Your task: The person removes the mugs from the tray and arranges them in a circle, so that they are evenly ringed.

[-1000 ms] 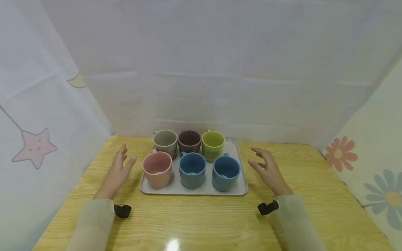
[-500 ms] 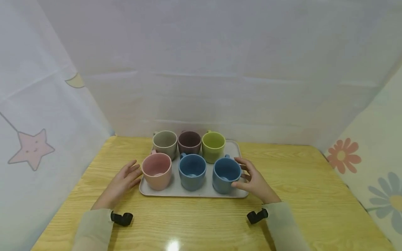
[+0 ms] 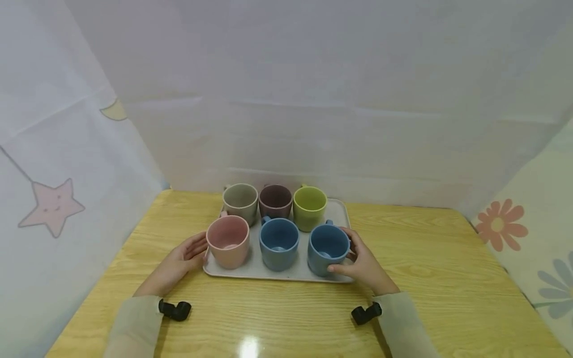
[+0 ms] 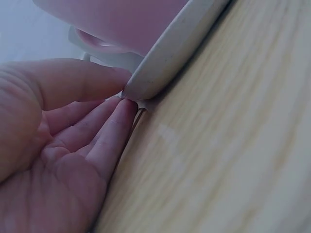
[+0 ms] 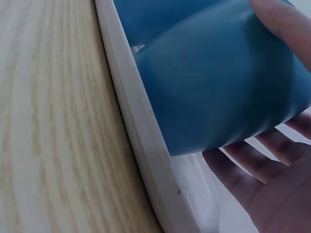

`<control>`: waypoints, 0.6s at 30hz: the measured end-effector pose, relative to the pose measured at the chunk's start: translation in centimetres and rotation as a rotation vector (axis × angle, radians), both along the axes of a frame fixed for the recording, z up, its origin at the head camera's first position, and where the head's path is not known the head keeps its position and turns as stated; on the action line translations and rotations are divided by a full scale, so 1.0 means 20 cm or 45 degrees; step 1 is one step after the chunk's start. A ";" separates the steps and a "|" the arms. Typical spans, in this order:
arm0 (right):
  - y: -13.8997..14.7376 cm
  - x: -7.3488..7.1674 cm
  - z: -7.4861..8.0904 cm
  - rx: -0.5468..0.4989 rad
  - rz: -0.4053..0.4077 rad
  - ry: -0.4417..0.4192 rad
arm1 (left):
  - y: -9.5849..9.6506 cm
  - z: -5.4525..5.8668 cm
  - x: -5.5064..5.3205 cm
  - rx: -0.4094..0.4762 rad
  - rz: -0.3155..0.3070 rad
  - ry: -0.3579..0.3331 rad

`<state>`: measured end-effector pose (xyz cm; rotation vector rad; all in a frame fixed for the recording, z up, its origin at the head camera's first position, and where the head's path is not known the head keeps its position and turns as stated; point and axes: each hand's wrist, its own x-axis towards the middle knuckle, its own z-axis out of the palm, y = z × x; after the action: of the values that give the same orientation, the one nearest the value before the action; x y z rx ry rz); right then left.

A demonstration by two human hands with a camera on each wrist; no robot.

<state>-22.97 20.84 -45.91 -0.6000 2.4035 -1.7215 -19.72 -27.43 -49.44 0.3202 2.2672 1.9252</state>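
Observation:
A light tray lies on the wooden table, bearing several mugs in two rows. My left hand is at its left edge, beside the pink mug. In the left wrist view the thumb lies against the tray rim and the fingertips meet it from below, pinching the corner. My right hand grips the right-hand blue mug, thumb on the near side and fingers round the far right side. In the right wrist view that blue mug stands inside the tray rim.
A second blue mug stands in the middle of the front row. Behind are a grey mug, a dark purple mug and a yellow-green mug. A white cloth hangs along the table's back edge.
Both hands have moved inward from beside the tray. The left has come to the tray's left edge and pinches it; the right has closed round the right-hand blue mug.

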 end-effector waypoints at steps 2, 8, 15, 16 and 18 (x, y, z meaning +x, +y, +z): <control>0.00 0.00 0.00 -0.004 -0.015 -0.001 | 0.00 0.00 0.00 -0.004 -0.002 0.000; -0.01 0.00 0.00 0.011 -0.067 0.039 | 0.00 0.01 0.00 -0.006 0.002 -0.037; -0.01 0.01 0.01 -0.026 -0.093 0.080 | -0.01 0.01 0.01 -0.011 0.009 -0.047; -0.01 0.01 0.01 -0.033 -0.100 0.081 | -0.01 0.01 0.01 -0.015 0.009 -0.044; 0.00 0.01 0.01 -0.038 -0.113 0.084 | -0.01 0.01 0.00 -0.020 0.013 -0.039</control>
<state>-22.73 20.86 -45.81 -0.5708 2.4896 -1.8025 -19.68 -27.56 -49.30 0.2763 2.2680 1.9026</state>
